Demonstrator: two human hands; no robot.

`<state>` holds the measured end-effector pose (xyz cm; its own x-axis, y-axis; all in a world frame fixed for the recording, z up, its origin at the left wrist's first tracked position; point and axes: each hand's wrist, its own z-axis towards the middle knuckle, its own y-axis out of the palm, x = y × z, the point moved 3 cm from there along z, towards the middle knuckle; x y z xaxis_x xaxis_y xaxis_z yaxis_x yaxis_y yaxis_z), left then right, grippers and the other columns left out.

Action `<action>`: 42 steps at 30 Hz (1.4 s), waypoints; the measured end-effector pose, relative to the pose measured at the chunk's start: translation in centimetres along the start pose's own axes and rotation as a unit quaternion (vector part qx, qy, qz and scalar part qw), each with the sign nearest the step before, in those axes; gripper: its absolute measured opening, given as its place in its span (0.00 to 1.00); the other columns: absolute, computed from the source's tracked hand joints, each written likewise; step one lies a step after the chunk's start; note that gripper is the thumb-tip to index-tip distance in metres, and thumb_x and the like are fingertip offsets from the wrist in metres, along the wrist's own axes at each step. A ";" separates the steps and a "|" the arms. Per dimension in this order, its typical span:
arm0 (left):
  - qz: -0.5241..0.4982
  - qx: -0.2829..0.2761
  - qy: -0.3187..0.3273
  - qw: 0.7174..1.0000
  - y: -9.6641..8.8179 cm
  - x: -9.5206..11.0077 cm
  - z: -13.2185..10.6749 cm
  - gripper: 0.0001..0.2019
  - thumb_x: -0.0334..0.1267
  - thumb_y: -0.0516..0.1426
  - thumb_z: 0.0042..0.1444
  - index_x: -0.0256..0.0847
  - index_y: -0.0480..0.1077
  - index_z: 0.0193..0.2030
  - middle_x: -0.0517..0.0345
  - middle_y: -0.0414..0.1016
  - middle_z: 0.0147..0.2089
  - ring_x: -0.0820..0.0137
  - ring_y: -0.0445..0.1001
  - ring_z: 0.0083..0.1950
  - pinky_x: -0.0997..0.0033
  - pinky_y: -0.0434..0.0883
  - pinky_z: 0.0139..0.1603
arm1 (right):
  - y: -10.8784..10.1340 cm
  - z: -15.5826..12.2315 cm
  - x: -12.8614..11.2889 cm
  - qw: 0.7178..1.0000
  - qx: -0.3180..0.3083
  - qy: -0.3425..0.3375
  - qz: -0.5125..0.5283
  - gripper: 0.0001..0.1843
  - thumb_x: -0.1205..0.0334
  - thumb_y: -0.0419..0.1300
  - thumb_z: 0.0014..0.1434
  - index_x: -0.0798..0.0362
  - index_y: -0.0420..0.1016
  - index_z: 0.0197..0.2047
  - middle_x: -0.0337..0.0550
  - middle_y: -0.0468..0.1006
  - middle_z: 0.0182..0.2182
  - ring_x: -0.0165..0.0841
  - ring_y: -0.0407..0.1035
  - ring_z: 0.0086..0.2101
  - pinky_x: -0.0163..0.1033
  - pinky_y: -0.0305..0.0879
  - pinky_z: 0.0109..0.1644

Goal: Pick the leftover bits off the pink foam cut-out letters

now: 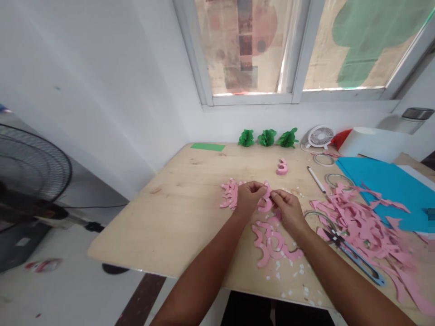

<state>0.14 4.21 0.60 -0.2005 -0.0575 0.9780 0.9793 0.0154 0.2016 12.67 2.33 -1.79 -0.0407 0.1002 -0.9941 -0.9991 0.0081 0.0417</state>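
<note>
My left hand (250, 198) and my right hand (288, 209) meet over the table, fingertips pinched on a curved pink piece (265, 207) held between them. Part of it is hidden by the fingers. Just left of my left hand lies a group of similar scalloped pink pieces (228, 194). Below my hands, several loose pink curved pieces (277, 241) are spread on the wood. Another curved pink piece (282, 166) stands apart, farther back. Small white scraps (301, 270) are scattered near my right forearm.
On the right are a heap of pink offcuts (360, 217), blue-handled scissors (362, 261), thin tape rings (324, 155), a white pen (316, 179) and blue sheets (390, 190). Green paper shapes (267, 137), a green strip (208, 147) and a small fan (320, 136) line the back.
</note>
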 end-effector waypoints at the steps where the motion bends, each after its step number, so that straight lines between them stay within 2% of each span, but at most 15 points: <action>1: -0.001 -0.003 -0.001 1.000 0.0 0.0 0.0 0.07 0.37 0.61 0.38 0.34 0.69 0.21 0.64 0.66 0.18 0.80 0.59 0.17 0.79 0.59 0.18 | 0.0 0.0 0.0 1.000 -0.001 -0.001 0.001 0.15 0.50 0.59 0.50 0.54 0.74 0.27 0.36 0.67 0.19 0.26 0.55 0.20 0.32 0.51 0.23; 14: -0.007 -0.018 -0.021 1.000 0.5 0.4 -0.4 0.07 0.35 0.60 0.39 0.34 0.67 0.19 0.67 0.60 0.15 0.83 0.55 0.14 0.81 0.53 0.15 | -0.1 0.1 0.6 0.999 -0.006 0.026 0.028 0.13 0.51 0.61 0.49 0.54 0.74 0.28 0.34 0.67 0.17 0.25 0.54 0.17 0.32 0.49 0.20; 25: -0.015 -0.027 -0.026 0.999 0.4 0.1 -0.3 0.07 0.35 0.61 0.39 0.35 0.68 0.20 0.67 0.60 0.14 0.82 0.55 0.13 0.80 0.52 0.15 | -0.1 0.4 1.1 0.999 -0.001 0.029 0.044 0.14 0.51 0.62 0.47 0.54 0.74 0.26 0.34 0.67 0.16 0.25 0.55 0.17 0.32 0.49 0.20; 30: -0.039 -0.048 -0.034 0.998 0.4 0.1 -0.2 0.07 0.37 0.62 0.39 0.34 0.70 0.23 0.65 0.65 0.17 0.81 0.59 0.14 0.78 0.57 0.17 | -0.2 0.3 0.8 0.999 0.008 0.028 0.041 0.13 0.51 0.62 0.48 0.54 0.75 0.27 0.34 0.66 0.16 0.25 0.54 0.17 0.32 0.48 0.20; 35: -0.044 -0.058 -0.016 0.997 0.0 0.3 0.1 0.09 0.39 0.62 0.41 0.35 0.72 0.28 0.57 0.74 0.27 0.77 0.68 0.21 0.74 0.65 0.24 | -0.6 0.4 0.3 0.996 0.037 0.020 0.076 0.12 0.53 0.63 0.47 0.54 0.74 0.26 0.36 0.69 0.18 0.27 0.58 0.20 0.33 0.53 0.23; 38: -0.029 -0.096 -0.012 0.995 -0.3 0.3 0.2 0.10 0.38 0.62 0.42 0.35 0.73 0.31 0.57 0.74 0.26 0.75 0.70 0.25 0.74 0.67 0.29 | -0.7 0.4 0.2 0.989 0.041 0.037 0.138 0.11 0.54 0.64 0.46 0.54 0.74 0.26 0.37 0.70 0.19 0.28 0.60 0.21 0.34 0.56 0.25; 42: -0.032 -0.169 -0.032 0.985 -0.4 0.4 0.1 0.13 0.36 0.63 0.41 0.34 0.73 0.36 0.56 0.74 0.27 0.72 0.72 0.28 0.72 0.69 0.32 | -0.5 0.4 0.0 0.975 0.012 0.063 0.211 0.11 0.55 0.66 0.43 0.53 0.73 0.24 0.37 0.70 0.19 0.28 0.62 0.22 0.34 0.59 0.27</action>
<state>-0.30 4.31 0.92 -0.2533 0.0148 0.9673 0.9155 -0.3193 0.2447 13.21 2.77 -1.77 -0.4503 -0.0238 -0.8926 -0.8929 0.0152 0.4500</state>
